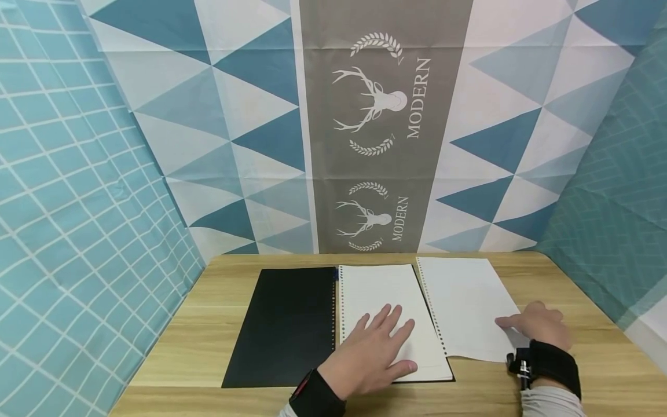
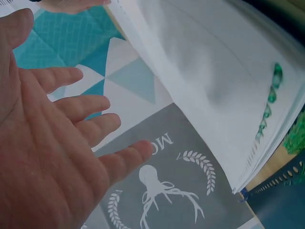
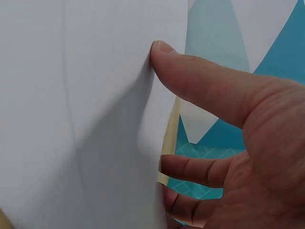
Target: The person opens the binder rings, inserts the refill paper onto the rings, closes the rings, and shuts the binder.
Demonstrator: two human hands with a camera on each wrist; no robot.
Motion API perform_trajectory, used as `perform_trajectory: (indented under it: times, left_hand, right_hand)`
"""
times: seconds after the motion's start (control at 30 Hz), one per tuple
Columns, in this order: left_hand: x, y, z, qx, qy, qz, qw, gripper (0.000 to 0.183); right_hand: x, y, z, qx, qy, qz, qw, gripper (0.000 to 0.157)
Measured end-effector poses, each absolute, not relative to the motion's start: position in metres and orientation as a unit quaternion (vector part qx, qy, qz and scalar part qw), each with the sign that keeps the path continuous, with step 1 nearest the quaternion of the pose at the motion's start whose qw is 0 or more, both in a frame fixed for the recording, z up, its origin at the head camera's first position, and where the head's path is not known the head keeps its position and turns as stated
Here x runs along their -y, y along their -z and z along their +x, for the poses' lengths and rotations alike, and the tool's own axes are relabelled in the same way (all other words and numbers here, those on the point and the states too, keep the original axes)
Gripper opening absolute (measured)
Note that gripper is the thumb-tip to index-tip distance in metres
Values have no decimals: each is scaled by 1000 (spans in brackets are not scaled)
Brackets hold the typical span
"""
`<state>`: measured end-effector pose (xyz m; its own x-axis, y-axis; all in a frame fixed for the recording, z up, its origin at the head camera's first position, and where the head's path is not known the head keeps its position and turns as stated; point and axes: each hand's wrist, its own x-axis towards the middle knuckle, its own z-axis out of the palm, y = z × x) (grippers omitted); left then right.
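Pinching the loose punched sheet (image 1: 464, 301) by its right edge, the right hand (image 1: 544, 327) has its thumb on the paper's face and fingers tucked behind, the grip narrow. The sheet lies to the left of that hand, its row of holes on the side away from the thumb; whether it is one leaf or several I cannot tell. The left hand (image 1: 372, 353) is spread wide and holds nothing, over the near part of the page stack (image 1: 372, 289); whether it presses down or hovers is not clear. Left of that hand the black notebook cover (image 1: 292, 324) lies flat on the desk (image 1: 177, 347).

To handle this well, I would pinch only lightly, since the paper already bends under the thumb and a hard squeeze could crease it. The sheet's holed edge lies right against the stack's right side, so lifting the held edge first and drawing evenly should spare the holes from snagging. A flat, gentle left palm would steady the pages, and a level sheet should buckle less.
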<state>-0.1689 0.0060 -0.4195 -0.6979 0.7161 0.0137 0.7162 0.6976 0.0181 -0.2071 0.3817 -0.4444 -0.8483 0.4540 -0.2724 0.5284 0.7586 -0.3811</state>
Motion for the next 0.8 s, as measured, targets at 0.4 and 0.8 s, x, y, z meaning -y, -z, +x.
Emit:
perform_trajectory:
  times: [0.4,0.8]
  left_hand:
    - [-13,428,-166,920,-2,-391,-24,69]
    - [-20,435,-163,914,-13,-405,-36,68]
  right_hand:
    - [-385,443,-206,-935,256,227,91,76]
    - [-392,446,-206,-932,252,252,61,55]
